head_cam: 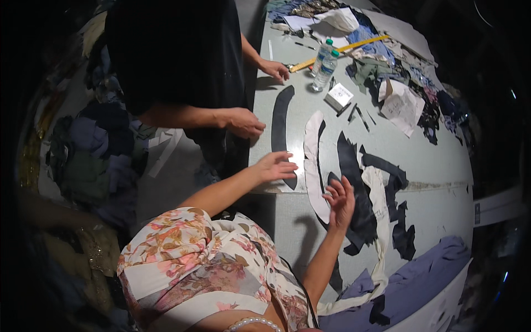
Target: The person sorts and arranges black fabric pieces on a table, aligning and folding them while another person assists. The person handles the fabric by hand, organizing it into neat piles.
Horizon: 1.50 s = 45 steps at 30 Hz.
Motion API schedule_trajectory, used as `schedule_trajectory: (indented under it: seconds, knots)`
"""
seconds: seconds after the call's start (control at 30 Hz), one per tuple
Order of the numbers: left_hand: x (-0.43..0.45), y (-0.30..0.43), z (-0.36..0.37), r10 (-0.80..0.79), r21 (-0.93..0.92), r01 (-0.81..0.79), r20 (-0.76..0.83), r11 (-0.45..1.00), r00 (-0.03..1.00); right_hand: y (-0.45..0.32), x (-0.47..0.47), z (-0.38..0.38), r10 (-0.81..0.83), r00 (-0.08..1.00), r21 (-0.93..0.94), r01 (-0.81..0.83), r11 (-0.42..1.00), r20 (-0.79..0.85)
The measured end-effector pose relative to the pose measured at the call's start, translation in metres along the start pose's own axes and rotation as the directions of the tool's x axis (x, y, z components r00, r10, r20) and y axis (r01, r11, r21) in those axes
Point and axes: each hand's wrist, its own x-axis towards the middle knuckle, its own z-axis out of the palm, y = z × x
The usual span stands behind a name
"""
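Note:
My left hand [277, 168], palm partly turned up, hovers by the lower end of a curved dark fabric strip [280, 120] and holds nothing. Raised with its fingers spread, my right hand [341, 201] is empty beside a curved white piece [312, 153], which lies over a similar dark piece. Just right of that hand are jagged dark fabric pieces [359, 207] and a crumpled off-white cloth strip [378, 195].
A co-worker in dark clothing stands at the left table edge, one hand [244, 123] near the dark strip. Two water bottles [325, 70], a yellow ruler [352, 47], a small white box [339, 97], pens and fabric scraps lie farther back. Purple-blue fabric [408, 286] covers the near right.

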Motion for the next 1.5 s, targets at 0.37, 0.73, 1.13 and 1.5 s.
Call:
schedule_trajectory:
  seconds: [0.37,0.73,1.13,1.5]
  knots:
    - [-0.046,0.037,-0.057,0.091,-0.128,-0.114,-0.174,0.985,0.981,0.025,0.039,0.024,0.065,0.989,0.208,-0.037,0.977,-0.13]
    - [-0.036,0.025,-0.082,0.072,-0.211,-0.132,-0.269,0.969,0.96,0.108,-0.042,0.009,0.31,0.925,0.292,-0.24,0.926,-0.221]
    - [-0.026,0.009,-0.073,0.061,-0.136,-0.105,-0.295,0.985,0.954,0.112,-0.066,0.044,0.284,0.926,0.135,-0.257,0.957,-0.249]
    - [-0.025,0.011,-0.094,0.096,-0.126,-0.155,-0.386,0.98,0.917,0.12,-0.075,0.047,0.322,0.914,0.026,-0.326,0.945,-0.248]
